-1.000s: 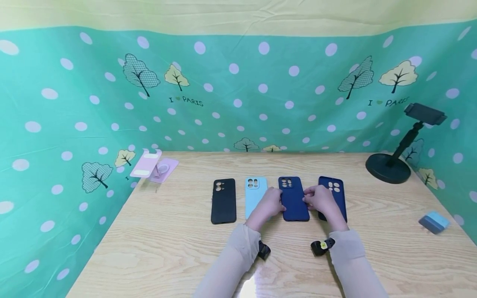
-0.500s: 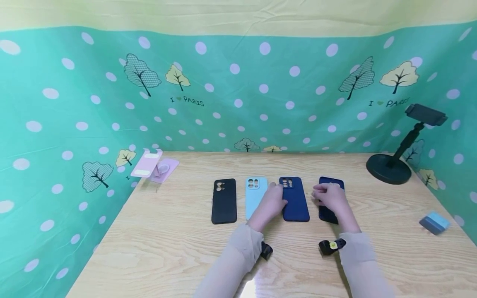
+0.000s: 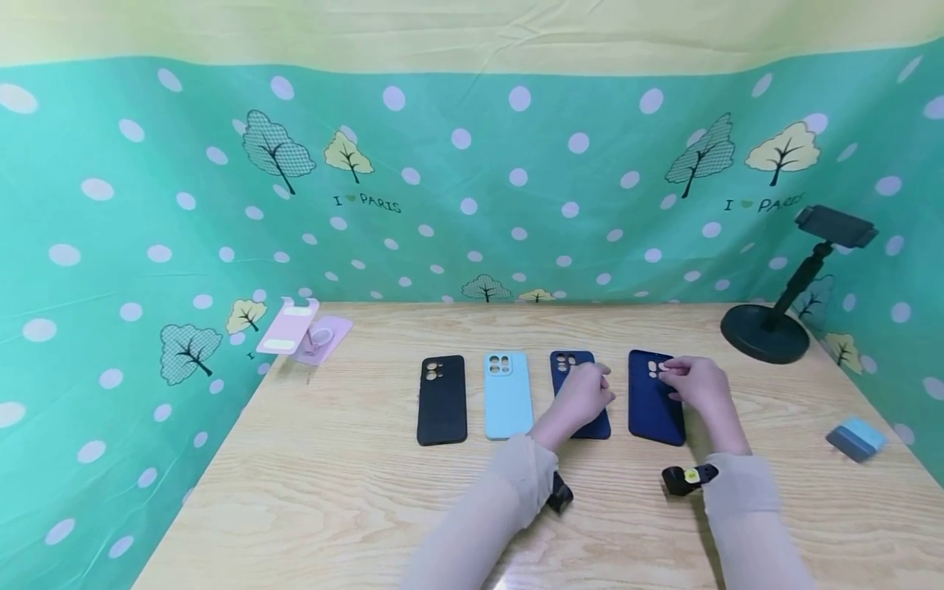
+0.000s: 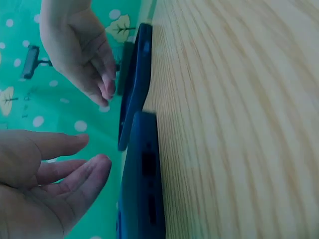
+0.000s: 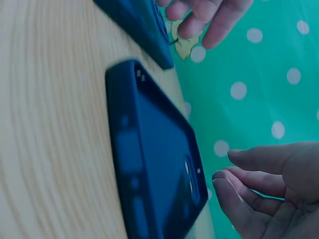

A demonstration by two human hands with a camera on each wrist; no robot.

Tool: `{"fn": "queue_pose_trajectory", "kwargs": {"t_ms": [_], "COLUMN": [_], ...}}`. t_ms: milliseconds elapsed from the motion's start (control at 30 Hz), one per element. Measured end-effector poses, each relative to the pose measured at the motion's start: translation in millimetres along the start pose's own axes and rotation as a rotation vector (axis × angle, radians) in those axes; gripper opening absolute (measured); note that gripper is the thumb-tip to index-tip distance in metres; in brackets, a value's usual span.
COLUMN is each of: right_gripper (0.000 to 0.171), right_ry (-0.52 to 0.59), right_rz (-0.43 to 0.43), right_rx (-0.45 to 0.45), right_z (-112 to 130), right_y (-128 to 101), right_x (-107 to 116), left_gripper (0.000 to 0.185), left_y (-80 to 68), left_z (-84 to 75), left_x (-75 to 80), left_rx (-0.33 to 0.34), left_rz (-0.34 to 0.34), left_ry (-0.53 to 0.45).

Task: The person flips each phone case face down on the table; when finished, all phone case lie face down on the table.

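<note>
Four phone cases lie in a row on the wooden table [image 3: 339,492]: black [image 3: 441,400], light blue [image 3: 507,395], dark blue [image 3: 566,362] and a second dark blue one [image 3: 651,406] at the right. My left hand [image 3: 586,393] hovers over the first dark blue case [image 4: 142,189], fingers [image 4: 75,172] relaxed and apart from it. Over the camera cutouts of the right-hand case [image 5: 154,164] is my right hand [image 3: 682,377], its fingers [image 5: 259,184] loosely bent and holding nothing.
A pink phone stand [image 3: 298,328] sits at the back left by the dotted green backdrop. A black round-based phone holder [image 3: 767,328] stands at the back right. A small blue-grey block [image 3: 855,438] lies near the right edge.
Both hands let go of the first dark blue case and shifted right. The left hand now sits over that case; the right hand moved to the top of the right-hand case.
</note>
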State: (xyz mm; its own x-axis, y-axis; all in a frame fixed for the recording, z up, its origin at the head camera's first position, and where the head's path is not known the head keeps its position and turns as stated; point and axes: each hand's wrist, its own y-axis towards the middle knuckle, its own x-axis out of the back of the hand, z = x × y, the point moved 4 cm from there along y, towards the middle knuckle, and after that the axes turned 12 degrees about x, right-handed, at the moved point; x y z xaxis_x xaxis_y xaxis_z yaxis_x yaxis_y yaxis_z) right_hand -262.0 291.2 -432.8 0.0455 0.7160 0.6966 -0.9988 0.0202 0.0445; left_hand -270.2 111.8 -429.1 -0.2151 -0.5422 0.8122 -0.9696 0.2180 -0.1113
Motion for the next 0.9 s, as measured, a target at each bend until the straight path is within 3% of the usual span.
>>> {"fn": "queue_pose_trajectory", "kwargs": {"t_ms": [233,500,600,767,900], "right_gripper": [0.034,0.03,0.03,0.027,0.027], "right_ry": [-0.076,-0.15,-0.131,-0.085,-0.047], "right_rz": [-0.005,0.017,0.014,0.01,0.014], "right_rx": [-0.031,-0.061,-0.072,-0.086,-0.083], "right_z": [-15.4,-23.1,-25.1,-27.5,-29.0], "right_y": [-0.1,-1.3,-0.6,1.2,2.4], "right_x": [8.8,8.3,5.8,3.8,2.2], "left_gripper": [0.036,0.03,0.012,0.029,0.025], "left_y": [12.0,18.4,18.1,15.7,14.1], "left_z": [-7.9,-13.5,-16.6,-20.0,-21.1], "left_x": [-16.7,-33.3,-35.7,-38.5,-39.4], "left_rx": [0.051,0.082,0.095,0.124,0.131], "left_rz": [0.052,0.079,0.076,0.098,0.101], "left_ry": [-0.062,0.034,0.044,0.051,0.06]}}
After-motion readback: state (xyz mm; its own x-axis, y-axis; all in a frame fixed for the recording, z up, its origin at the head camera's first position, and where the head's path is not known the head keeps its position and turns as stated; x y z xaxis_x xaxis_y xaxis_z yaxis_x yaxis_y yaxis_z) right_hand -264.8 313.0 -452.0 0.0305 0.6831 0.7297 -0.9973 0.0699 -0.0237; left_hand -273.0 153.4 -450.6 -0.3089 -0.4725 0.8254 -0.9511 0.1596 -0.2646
